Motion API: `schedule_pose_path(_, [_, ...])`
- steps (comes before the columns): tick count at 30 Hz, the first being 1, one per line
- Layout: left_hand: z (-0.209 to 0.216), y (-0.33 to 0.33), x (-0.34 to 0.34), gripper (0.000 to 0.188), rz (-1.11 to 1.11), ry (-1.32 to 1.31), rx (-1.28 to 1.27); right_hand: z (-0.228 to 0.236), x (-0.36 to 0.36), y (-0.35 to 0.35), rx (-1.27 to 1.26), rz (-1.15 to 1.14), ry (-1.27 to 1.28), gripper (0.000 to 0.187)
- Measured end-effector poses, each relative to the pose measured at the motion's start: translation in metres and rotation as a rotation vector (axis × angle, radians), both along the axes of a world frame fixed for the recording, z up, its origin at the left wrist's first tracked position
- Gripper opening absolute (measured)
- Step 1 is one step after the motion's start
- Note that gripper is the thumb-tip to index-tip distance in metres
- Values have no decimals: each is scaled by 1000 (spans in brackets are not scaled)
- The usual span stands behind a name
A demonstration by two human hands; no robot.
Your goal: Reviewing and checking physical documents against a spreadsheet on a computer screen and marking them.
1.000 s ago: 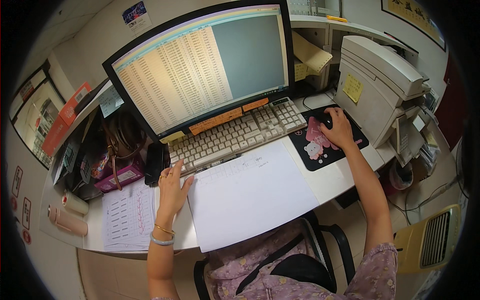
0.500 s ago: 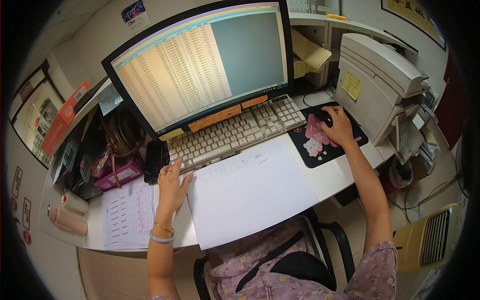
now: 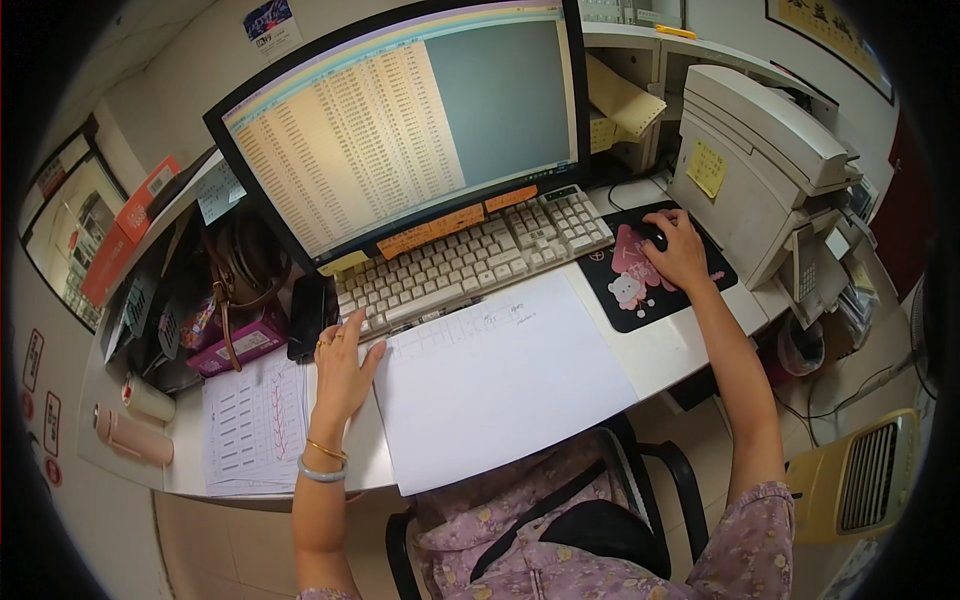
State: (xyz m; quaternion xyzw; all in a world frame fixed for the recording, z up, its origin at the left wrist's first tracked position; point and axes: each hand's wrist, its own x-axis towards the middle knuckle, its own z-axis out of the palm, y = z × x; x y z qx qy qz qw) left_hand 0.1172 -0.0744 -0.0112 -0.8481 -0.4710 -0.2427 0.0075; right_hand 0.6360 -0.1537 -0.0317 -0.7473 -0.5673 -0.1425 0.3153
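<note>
My right hand point(image 3: 684, 258) is wrapped over a black computer mouse point(image 3: 656, 241), which rests on a dark mouse pad point(image 3: 624, 320) with a pink cartoon print. At the near left corner of the beige keyboard point(image 3: 460, 270) lies my left hand point(image 3: 343, 378), its fingers stretched out and the thumb apart, holding nothing. That hand wears rings, and a gold and a pale bangle circle its wrist. A large white sheet of paper point(image 3: 500, 400), with faint handwritten lines along its top, lies between my arms. Behind the keyboard stands a monitor point(image 3: 350, 150) showing a table of rows.
Left of my arm are printed sheets point(image 3: 245, 430), a pink bottle point(image 3: 135, 437), a black phone point(image 3: 308, 318) and a brown bag point(image 3: 245, 280). A beige printer point(image 3: 755, 160) stands right of the mouse pad. A chair armrest point(image 3: 680, 490) is below the desk edge.
</note>
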Motion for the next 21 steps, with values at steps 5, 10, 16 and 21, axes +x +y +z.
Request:
schedule_pose_path(5, [0, -1, 1, 57, 23, 0, -13, 0, 0, 0, 2, 3, 3, 42])
schedule_pose_path(10, [0, -1, 2, 57, 4, -8, -3, -4, 4, 0, 29, -23, -6, 42])
schedule_pose_path(16, [-5, 2, -1, 54, -33, -12, 32, -3, 3, 1, 22, -62, 0, 41])
schedule_pose_path(21, [-2, 0, 3, 53, -22, -15, 6, -4, 5, 0, 11, -73, -2, 40])
